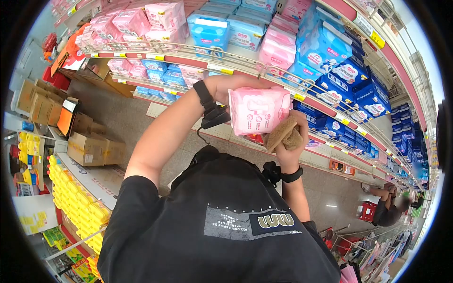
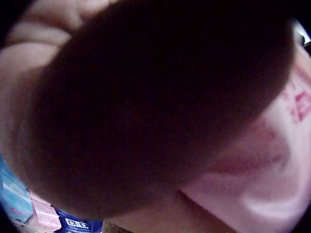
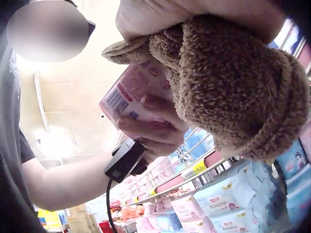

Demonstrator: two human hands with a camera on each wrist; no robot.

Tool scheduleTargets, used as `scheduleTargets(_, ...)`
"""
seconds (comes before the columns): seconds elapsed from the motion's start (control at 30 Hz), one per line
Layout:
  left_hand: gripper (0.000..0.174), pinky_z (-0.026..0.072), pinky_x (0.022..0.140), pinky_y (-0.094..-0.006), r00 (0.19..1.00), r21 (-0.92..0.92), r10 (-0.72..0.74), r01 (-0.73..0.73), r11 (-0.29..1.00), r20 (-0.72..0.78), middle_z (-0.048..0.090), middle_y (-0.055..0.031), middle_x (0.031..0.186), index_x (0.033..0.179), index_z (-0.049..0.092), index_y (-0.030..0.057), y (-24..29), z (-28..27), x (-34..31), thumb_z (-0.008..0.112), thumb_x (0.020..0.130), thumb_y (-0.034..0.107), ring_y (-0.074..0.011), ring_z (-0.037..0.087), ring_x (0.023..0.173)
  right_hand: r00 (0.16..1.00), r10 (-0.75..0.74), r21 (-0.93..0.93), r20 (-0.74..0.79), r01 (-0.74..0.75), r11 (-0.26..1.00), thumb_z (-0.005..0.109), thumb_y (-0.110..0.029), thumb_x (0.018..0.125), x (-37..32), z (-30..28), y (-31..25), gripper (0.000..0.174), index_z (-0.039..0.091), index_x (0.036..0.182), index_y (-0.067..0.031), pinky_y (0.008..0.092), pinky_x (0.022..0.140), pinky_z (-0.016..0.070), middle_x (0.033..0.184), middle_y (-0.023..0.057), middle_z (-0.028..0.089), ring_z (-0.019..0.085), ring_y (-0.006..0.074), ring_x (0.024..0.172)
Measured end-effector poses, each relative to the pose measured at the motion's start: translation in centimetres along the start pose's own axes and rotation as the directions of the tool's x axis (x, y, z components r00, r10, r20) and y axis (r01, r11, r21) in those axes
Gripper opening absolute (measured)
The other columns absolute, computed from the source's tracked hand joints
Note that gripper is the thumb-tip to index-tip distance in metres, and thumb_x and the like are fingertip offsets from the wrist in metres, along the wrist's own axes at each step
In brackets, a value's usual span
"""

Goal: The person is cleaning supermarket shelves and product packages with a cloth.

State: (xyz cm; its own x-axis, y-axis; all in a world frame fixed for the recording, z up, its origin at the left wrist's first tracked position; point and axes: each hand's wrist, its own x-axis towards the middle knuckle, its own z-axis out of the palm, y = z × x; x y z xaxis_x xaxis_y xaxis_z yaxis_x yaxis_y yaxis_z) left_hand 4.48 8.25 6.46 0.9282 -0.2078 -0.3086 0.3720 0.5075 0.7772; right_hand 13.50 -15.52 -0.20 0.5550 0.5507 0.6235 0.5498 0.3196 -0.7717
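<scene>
A pink pack of sanitary pads (image 1: 259, 111) is held up in front of the chest, close to the shelf. My left hand (image 1: 225, 86) grips it from behind and the side; in the right wrist view, the left fingers (image 3: 150, 128) spread across the pack's printed face. A brown fluffy cloth (image 1: 284, 134) is bunched in my right hand (image 1: 297, 141), right at the pack's lower right corner. Seen from the right wrist, the cloth (image 3: 228, 87) overlaps part of the pack. A dark shape covers most of the left wrist view, with pink wrapping (image 2: 257, 179) showing beside it.
Shelves with wire rails (image 1: 226, 60) hold pink packs (image 1: 165, 16), light blue packs (image 1: 207, 35) and dark blue packs (image 1: 373, 101). Cardboard boxes (image 1: 87, 148) stand on the floor at left, near stacked yellow goods (image 1: 75, 193). Another person (image 1: 391, 210) is beside a red basket (image 1: 366, 211) at right.
</scene>
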Motion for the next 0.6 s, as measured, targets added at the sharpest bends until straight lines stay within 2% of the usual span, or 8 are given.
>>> scheduleTargets(0.33,0.057,0.0541,0.104,-0.0318,0.999,0.028,-0.008,0.007,1.0,0.052,0.06,-0.009,0.146,0.155,0.045,0.0076,-0.4,-0.8,1.6,0.055,0.107,0.037,-0.0167,0.065,0.124,1.0,0.021,-0.003,-0.003,-0.021,1.0,0.068,-0.003,0.065,0.2,-0.6,0.2,0.052,0.055,0.115,-0.0021,0.0361,0.101,0.0441,0.119,0.0142,0.057,0.057,0.0256,0.109)
scheduleTargets(0.6,0.056,0.0531,0.105,-0.0308,0.994,-0.001,0.033,-0.033,0.999,0.1,0.059,-0.009,0.147,0.154,0.045,0.0048,-0.8,-1.1,2.5,0.054,0.108,0.035,-0.0164,0.064,0.125,0.999,0.017,-0.021,-0.052,-0.018,1.0,0.067,-0.002,0.067,0.3,-0.7,0.4,0.053,0.055,0.118,-0.0019,0.0364,0.102,0.0433,0.119,0.0136,0.056,0.056,0.0256,0.111)
